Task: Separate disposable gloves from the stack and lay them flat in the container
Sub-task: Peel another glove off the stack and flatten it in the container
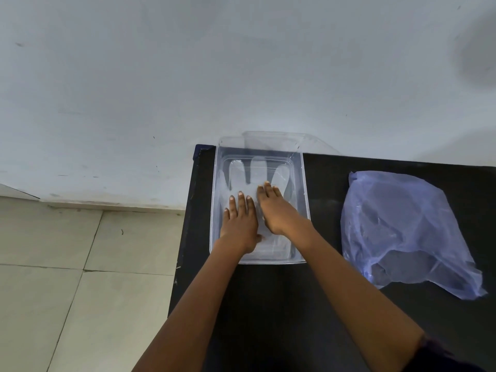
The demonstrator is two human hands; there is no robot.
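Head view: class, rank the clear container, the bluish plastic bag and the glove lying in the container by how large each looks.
1. bluish plastic bag, largest.
2. clear container. It sits farther back than the bag's near edge, so the gap is uncertain.
3. glove, smallest; it fits inside the container, partly covered by both hands.

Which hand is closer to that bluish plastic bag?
Right. The right hand lies flat in the clear container, on the side toward the bag; the left hand presses beside it, farther away.
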